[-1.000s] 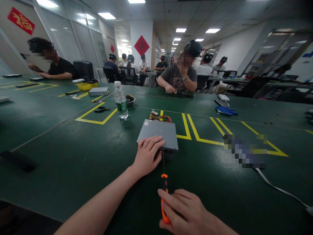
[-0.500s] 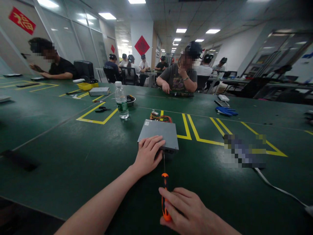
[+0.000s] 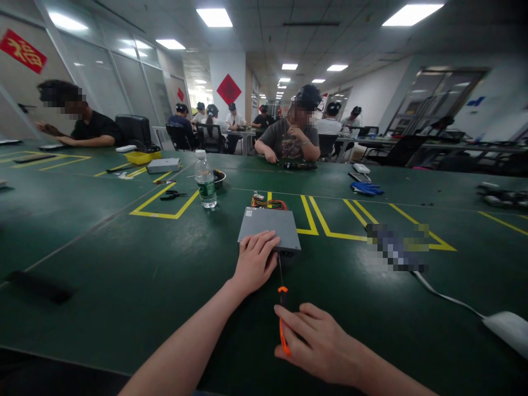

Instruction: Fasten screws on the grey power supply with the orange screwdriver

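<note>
A grey computer power supply (image 3: 270, 223) lies flat on the green table, its coloured wires (image 3: 270, 204) bunched at the far side. My left hand (image 3: 256, 261) grips its near left part, fingers over the top and thumb down at the front face. In my right hand (image 3: 315, 341) is an orange and black screwdriver (image 3: 283, 294), pinched by the handle between thumb and fingers. The thin shaft points away from me, up to the front face of the power supply beside my left thumb. The tip is hidden there, so contact with a screw cannot be seen.
A water bottle (image 3: 205, 181) stands left of the power supply, with a metal bowl (image 3: 219, 177) behind it. Black clips (image 3: 173, 194) lie farther left. Blue gloves (image 3: 366, 188) and a blurred-out object (image 3: 396, 247) with a white cable are at right. A person (image 3: 289, 137) sits opposite.
The view has shifted slightly. My right hand has turned a little around the screwdriver handle and covers more of it. My left hand stays on the power supply.
</note>
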Available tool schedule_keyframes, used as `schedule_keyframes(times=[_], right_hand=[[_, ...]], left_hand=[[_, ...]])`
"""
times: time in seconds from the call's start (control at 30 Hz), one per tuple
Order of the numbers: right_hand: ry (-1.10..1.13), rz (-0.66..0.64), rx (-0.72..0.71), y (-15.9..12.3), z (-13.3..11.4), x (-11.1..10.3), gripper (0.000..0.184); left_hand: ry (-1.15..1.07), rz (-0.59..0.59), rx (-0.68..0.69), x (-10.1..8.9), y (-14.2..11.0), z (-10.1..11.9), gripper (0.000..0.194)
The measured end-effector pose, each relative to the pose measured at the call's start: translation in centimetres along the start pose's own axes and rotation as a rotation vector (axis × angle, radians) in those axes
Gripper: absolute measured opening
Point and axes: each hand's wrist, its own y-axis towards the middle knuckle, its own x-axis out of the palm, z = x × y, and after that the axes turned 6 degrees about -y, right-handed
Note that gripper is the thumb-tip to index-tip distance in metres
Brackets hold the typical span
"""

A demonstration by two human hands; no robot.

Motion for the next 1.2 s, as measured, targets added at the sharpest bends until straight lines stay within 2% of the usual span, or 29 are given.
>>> schedule_keyframes(times=[0.13, 0.3, 0.37, 0.47, 0.53, 0.63, 0.73, 0.93, 1.0, 1.13, 1.2], right_hand=[[0.001, 0.104, 0.011, -0.1, 0.0, 0.9, 0.021], [0.006, -0.036, 0.064, -0.3, -0.3, 0.7, 0.031], [0.015, -0.03, 0.068, -0.4, -0.4, 0.9, 0.029], [0.027, 0.055, 0.074, -0.4, -0.4, 1.2, 0.019], [0.038, 0.079, 0.109, -0.3, -0.4, 1.2, 0.02], [0.068, 0.024, 0.145, -0.1, -0.3, 0.5, 0.03], [0.092, -0.05, 0.126, 0.0, -0.2, -0.3, 0.031], [0.083, 0.113, 0.147, -0.7, -0.3, 0.5, 0.021], [0.097, 0.07, 0.188, -0.8, -0.3, 0.5, 0.028], [0.136, -0.11, 0.185, -0.6, -0.3, -0.2, 0.037], [0.121, -0.091, 0.172, -0.4, -0.4, -0.2, 0.036]], left_hand=[[-0.008, 0.001, 0.007, 0.0, 0.0, -0.1, 0.03], [0.001, 0.004, 0.012, 0.1, 0.0, -0.2, 0.03], [0.002, 0.004, 0.013, 0.2, 0.0, -0.2, 0.03], [0.001, 0.009, 0.013, 0.3, 0.0, -0.2, 0.03], [0.007, 0.016, 0.009, 0.3, 0.0, -0.2, 0.03], [0.03, 0.025, 0.004, 0.3, 0.0, -0.2, 0.031], [0.035, 0.033, 0.004, 0.3, 0.0, -0.1, 0.03], [0.042, 0.043, 0.01, 0.5, 0.1, 0.0, 0.031], [0.05, 0.042, 0.01, 0.5, 0.1, 0.0, 0.031], [0.049, 0.036, 0.004, 0.4, 0.1, 0.0, 0.031], [0.046, 0.032, 0.002, 0.4, 0.1, 0.0, 0.031]])
